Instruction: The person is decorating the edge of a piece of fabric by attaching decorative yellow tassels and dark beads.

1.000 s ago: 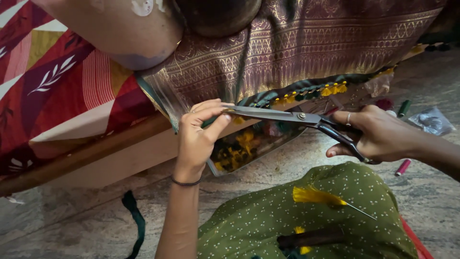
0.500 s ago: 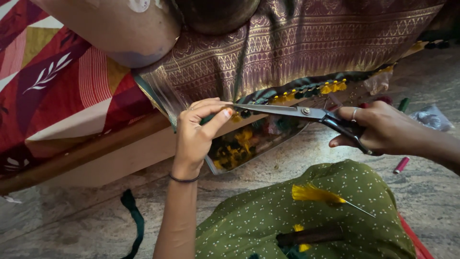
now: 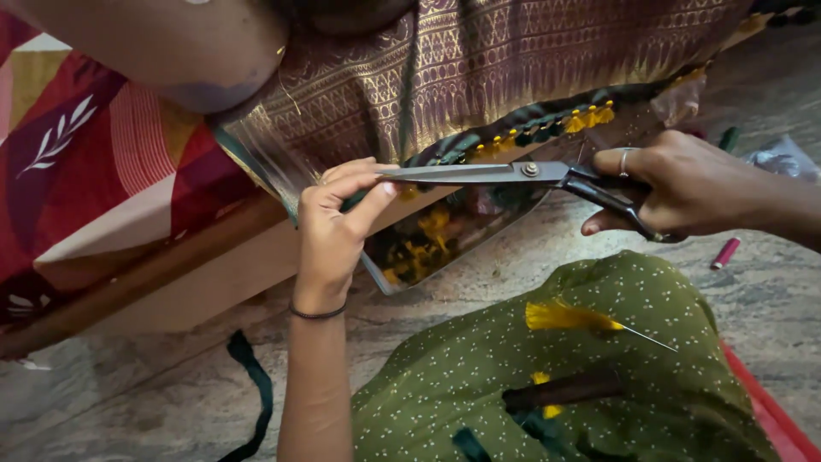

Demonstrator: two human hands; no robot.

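Head view, nearest to us: our lap is covered in olive-green dotted cloth [image 3: 479, 385], and on it lies a yellow tassel [image 3: 569, 317] with a thin needle-like stem pointing right, plus a dark stick-shaped piece [image 3: 560, 389] lower down with a bit of yellow beside it. A red edge [image 3: 770, 411] shows at the lower right. To the left of the lap a dark green strip [image 3: 252, 385] curls on the stone floor [image 3: 128, 402].

Above the lap our left hand [image 3: 333, 231] rises from a wrist ringed by a thin dark bangle [image 3: 316, 314]. Its grip is pinched: thumb and fingers close on the edge of the brown-and-gold patterned fabric [image 3: 479, 77] right at the tip of the scissors [image 3: 505, 174]. The scissors lie level, blades nearly together, tip touching the left fingers, pivot screw about midway between the hands.

Our right hand [image 3: 684, 188] has its grip clenched through the black handles, a ring on one finger. Just beyond that hand, on the floor, lie a small red thread spool [image 3: 725, 253], a green spool [image 3: 728, 139] and a crumpled clear plastic bag [image 3: 782, 158].

Behind the scissors the fabric hangs down over the wooden bed frame [image 3: 171, 274], its lower border carrying a row of yellow and green tassels [image 3: 581, 120]. Farther left, the bed is spread with a red sheet [image 3: 94, 162] printed with white leaves. At the top, a bare limb of another person [image 3: 171, 51] rests on the bed above the fabric.
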